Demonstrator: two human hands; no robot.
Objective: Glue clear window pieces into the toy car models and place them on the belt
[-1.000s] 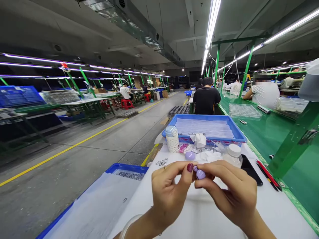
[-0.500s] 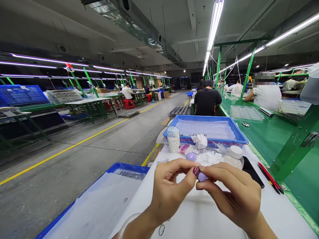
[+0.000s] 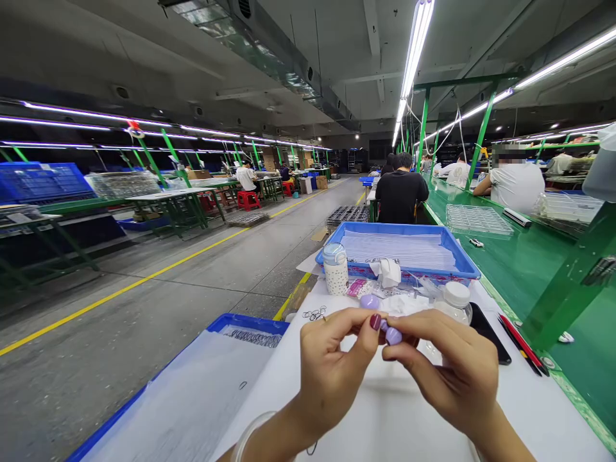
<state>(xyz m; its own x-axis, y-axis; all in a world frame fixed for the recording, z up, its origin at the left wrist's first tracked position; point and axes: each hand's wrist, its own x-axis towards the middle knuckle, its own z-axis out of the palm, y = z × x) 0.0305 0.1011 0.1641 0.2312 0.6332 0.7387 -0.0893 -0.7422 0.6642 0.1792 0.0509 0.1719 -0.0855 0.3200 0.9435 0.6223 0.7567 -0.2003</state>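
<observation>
A small purple piece [image 3: 393,335] is pinched between both hands, above the white work surface [image 3: 385,410]. My left hand [image 3: 334,369] is closed, its thumb and index finger at the left end of the piece. My right hand [image 3: 450,359] grips it from the right with thumb and fingers. Fingertips cover part of it. Behind the hands lies a larger purple object [image 3: 369,301]. Several dark rings [image 3: 314,313] rest on the surface to the left.
A blue tray [image 3: 404,277] with white sheets stands ahead, beside a dotted cup [image 3: 335,269]. A clear jar [image 3: 455,301], a black phone [image 3: 488,333] and red pens [image 3: 522,343] lie right. Another blue tray [image 3: 120,410] is at left. Seated people [image 3: 402,189] are beyond.
My fingers have shifted slightly around the purple piece, and more of it shows between them. The right hand's thumb and fingers are a little further apart.
</observation>
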